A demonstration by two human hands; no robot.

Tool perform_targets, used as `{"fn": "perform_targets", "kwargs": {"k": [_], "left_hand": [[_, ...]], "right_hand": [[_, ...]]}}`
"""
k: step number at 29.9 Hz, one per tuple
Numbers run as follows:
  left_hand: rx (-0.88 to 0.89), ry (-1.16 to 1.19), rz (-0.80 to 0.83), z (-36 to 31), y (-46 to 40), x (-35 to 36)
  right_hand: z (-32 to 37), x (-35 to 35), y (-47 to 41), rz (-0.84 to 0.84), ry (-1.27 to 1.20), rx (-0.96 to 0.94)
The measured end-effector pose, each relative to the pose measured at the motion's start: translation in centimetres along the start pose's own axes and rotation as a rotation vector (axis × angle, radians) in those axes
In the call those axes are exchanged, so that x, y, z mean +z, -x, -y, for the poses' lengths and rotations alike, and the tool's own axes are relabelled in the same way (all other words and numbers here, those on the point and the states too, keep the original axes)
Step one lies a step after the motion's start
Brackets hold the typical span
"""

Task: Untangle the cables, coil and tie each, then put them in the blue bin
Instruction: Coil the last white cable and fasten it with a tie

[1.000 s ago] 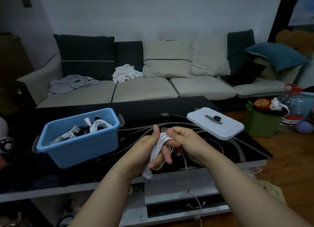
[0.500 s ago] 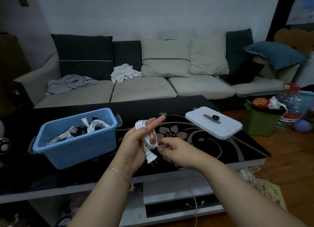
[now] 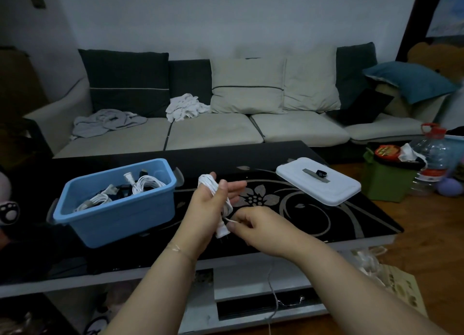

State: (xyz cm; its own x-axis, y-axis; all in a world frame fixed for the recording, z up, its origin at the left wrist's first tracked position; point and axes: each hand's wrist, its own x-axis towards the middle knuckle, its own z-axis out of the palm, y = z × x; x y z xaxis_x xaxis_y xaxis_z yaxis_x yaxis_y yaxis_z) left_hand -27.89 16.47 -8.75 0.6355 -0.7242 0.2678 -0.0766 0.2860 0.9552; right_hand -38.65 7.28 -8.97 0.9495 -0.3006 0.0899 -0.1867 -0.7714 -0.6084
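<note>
White cable (image 3: 215, 187) coiled, plug dangling

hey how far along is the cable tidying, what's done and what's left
Done: several coiled cables already lie in the blue bin. In hand: the left hand holds a coiled white cable looped over its fingers, plug hanging below, while the right hand pinches a thin strand by the plug, apparently tying it. Left: finish the tie and drop this coil in the bin.

A white coiled power cable (image 3: 218, 196) with its plug hanging down; an open blue plastic bin (image 3: 115, 204) holds more coiled cables (image 3: 140, 184).
</note>
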Motion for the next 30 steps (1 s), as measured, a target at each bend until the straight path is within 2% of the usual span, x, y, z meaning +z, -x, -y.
{"fn": "perform_targets", "kwargs": {"k": [4, 9, 12, 14, 17, 19, 21, 24, 27, 30], "left_hand": [[0.038, -0.268, 0.023, 0.8, -0.4, -0.4], [0.024, -0.615, 0.044, 0.9, 0.0, -0.8], [-0.048, -0.732, 0.217, 0.4, 0.6, -0.8], [-0.121, -0.668, 0.347, 0.2, 0.8, -0.6], [-0.142, -0.707, 0.415, -0.4, 1.1, 0.1], [-0.139, -0.710, 0.439, -0.3, 1.2, 0.5], [-0.173, -0.699, 0.415, -0.2, 1.2, 0.7], [-0.202, -0.597, 0.367, -0.7, 1.3, 1.1], [-0.220, -0.425, 0.361, -0.9, 1.6, 1.1], [-0.251, -0.218, 0.343, -0.7, 1.6, 1.3]], "right_hand": [[0.0, -0.2, -0.1, -0.019, -0.001, -0.027], [-0.2, -0.8, -0.3, 0.029, -0.129, -0.057], [-0.6, -1.7, -0.3, -0.041, -0.184, -0.033], [-0.7, -2.1, -0.2, -0.052, -0.321, 0.006], [-1.1, -2.6, -0.2, -0.048, -0.672, 0.064], [-1.5, -3.1, -0.1, -0.043, -0.772, 0.093], [-1.8, -3.3, -0.2, -0.057, -0.783, 0.112], [-2.2, -3.6, -0.5, -0.192, -0.753, 0.129], [-3.0, -4.1, -0.8, -0.330, -0.690, 0.130], [-3.4, -3.6, -1.2, -0.374, -0.593, 0.100]]}}
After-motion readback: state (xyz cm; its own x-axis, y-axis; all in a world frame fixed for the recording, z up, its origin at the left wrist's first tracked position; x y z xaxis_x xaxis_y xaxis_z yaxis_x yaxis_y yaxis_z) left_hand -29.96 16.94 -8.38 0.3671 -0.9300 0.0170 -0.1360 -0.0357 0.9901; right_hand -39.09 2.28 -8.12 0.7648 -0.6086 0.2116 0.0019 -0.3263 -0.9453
